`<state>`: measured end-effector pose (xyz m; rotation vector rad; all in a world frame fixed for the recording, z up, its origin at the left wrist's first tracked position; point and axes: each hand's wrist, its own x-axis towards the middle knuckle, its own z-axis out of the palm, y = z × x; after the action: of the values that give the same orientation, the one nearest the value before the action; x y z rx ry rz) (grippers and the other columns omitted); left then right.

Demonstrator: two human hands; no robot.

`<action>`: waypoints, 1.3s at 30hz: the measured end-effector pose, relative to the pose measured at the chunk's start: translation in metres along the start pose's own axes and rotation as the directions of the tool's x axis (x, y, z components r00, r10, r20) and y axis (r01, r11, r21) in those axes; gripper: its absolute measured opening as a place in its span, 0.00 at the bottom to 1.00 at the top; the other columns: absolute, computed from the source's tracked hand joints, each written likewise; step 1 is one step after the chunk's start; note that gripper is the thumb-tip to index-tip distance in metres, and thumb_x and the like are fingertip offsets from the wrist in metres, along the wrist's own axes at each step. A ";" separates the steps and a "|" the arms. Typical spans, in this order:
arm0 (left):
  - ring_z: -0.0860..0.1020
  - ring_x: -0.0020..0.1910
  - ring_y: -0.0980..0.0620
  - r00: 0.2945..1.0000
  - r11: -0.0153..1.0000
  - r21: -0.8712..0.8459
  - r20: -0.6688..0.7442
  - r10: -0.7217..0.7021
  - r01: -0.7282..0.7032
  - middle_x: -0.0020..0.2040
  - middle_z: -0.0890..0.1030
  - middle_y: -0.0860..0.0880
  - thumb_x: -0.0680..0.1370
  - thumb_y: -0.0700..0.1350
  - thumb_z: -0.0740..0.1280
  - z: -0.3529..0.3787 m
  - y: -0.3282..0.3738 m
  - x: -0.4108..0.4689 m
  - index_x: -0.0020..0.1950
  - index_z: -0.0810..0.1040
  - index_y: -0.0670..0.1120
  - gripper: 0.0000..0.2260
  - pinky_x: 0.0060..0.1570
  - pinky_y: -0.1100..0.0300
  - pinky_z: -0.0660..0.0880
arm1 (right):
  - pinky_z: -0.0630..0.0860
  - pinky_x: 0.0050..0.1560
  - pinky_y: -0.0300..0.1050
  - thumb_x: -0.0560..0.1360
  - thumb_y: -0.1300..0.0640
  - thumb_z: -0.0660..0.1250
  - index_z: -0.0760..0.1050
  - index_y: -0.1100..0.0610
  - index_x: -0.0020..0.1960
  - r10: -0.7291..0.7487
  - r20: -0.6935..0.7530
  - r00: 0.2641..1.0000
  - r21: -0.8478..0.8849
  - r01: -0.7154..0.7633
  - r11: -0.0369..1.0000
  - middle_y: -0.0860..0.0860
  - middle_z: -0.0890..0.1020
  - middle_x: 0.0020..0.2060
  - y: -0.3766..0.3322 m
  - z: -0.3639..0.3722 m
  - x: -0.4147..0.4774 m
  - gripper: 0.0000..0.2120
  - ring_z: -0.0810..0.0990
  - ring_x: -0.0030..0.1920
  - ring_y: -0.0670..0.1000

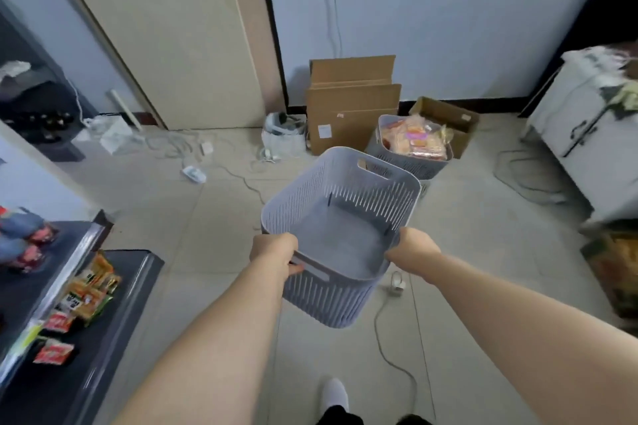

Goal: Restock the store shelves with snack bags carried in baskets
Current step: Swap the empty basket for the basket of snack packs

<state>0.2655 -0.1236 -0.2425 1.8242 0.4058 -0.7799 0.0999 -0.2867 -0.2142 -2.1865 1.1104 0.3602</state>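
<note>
Centrally, an empty basket (324, 300) of grey slatted plastic is held in the air above the tiled floor (207, 217), tilted a little so its bare inside shows. The left hand (276, 252) grips the near end, its fingers curled through the handle slot there. The right hand (411, 248) holds the rim at the right near corner, fingers folded over the edge; both arms reach forward from the person.

Beyond it, near the far wall, a full basket (411, 164) of the same kind stands on the floor, heaped with snack bags (414, 140) in clear and orange wrappers. It stands just beside flattened cardboard boxes (352, 110) that lean against the wall, and an open box (448, 124) sits right behind it.

Along the left edge of the room, dark shelves (138, 272) carry more packets (91, 290), orange, green and red, lying in loose rows. A closed door (165, 28) fills the far left corner, with cables and white plastic bags scattered on the floor before it. A pale cabinet (580, 138) stands at the right. One cable (390, 352) runs across the tiles under the raised basket, and a white shoe (334, 393) shows at the bottom edge.
</note>
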 end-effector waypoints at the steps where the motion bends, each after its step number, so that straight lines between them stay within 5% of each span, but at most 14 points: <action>1: 0.81 0.46 0.36 1.000 0.999 0.037 0.022 -0.002 0.001 0.53 0.79 0.37 0.71 0.28 0.64 0.015 0.011 0.007 0.56 0.74 0.35 0.14 0.34 0.44 0.82 | 0.70 0.43 0.44 0.75 0.61 0.61 0.75 0.63 0.54 0.034 -0.013 0.999 0.014 -0.034 0.999 0.58 0.78 0.49 0.005 -0.007 0.009 0.10 0.74 0.45 0.56; 17: 0.78 0.54 0.38 0.953 0.903 0.413 0.303 -0.017 -0.115 0.58 0.75 0.41 0.71 0.30 0.67 0.331 0.097 0.029 0.58 0.73 0.42 0.18 0.40 0.41 0.83 | 0.74 0.42 0.45 0.75 0.62 0.64 0.75 0.63 0.55 0.430 -0.093 0.898 0.248 -0.397 0.884 0.56 0.77 0.48 0.188 -0.156 0.130 0.09 0.78 0.49 0.57; 27: 0.82 0.48 0.36 0.939 0.919 0.392 0.326 -0.110 -0.028 0.58 0.77 0.39 0.71 0.28 0.65 0.580 0.116 0.011 0.63 0.72 0.39 0.21 0.36 0.40 0.82 | 0.78 0.59 0.50 0.78 0.60 0.63 0.75 0.61 0.62 0.430 -0.088 0.898 0.229 -0.402 0.886 0.57 0.79 0.56 0.359 -0.311 0.232 0.14 0.79 0.57 0.56; 39: 0.80 0.48 0.35 0.945 0.931 0.361 0.285 -0.158 0.047 0.55 0.77 0.39 0.69 0.31 0.66 0.731 0.145 0.052 0.64 0.71 0.39 0.23 0.33 0.39 0.82 | 0.74 0.59 0.47 0.77 0.62 0.63 0.77 0.59 0.64 0.342 -0.117 0.933 0.152 -0.323 0.934 0.55 0.79 0.61 0.414 -0.403 0.373 0.16 0.77 0.61 0.56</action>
<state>0.1583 -0.8560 -0.3411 1.9720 0.1637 -1.2591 -0.0239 -0.9606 -0.2763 -1.9307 1.5473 0.2713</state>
